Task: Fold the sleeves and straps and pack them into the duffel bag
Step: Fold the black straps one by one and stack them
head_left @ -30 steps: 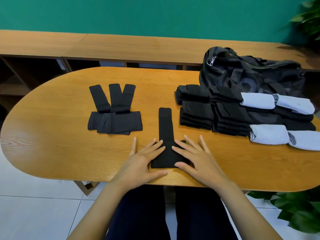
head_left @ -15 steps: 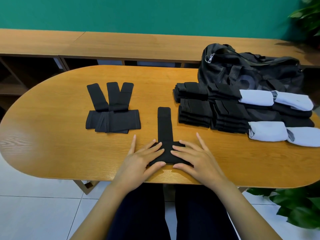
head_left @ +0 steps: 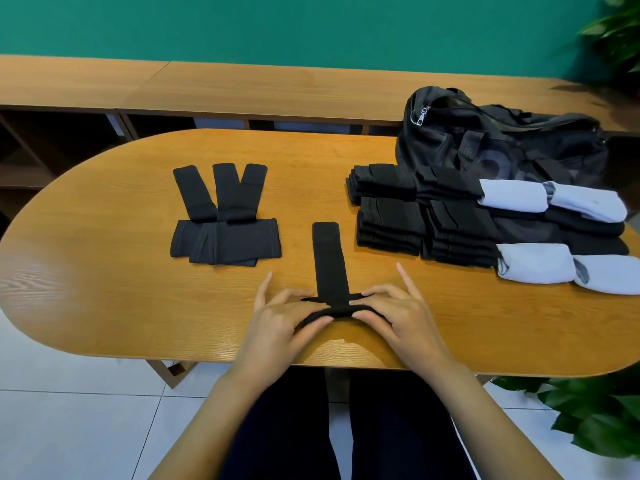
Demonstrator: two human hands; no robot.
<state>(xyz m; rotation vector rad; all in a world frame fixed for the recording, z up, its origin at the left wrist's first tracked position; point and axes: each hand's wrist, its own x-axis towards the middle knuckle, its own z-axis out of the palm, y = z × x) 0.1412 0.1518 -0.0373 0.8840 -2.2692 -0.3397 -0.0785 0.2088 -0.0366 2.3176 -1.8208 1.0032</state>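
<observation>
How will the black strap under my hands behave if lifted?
Probably floppy: the black strap bunches at its near end where the left hand and right hand pinch it. Likely light: it lies thin and flat on the table.

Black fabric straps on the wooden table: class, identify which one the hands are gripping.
The lone black fabric strap at centre: the left hand and right hand pinch its near end. The three fanned black straps at left lie untouched.

No readable text, labels or numbers. The duffel bag [head_left: 446,140] carried a faint grey printed shape on its front side, too dim and creased to read.
</observation>
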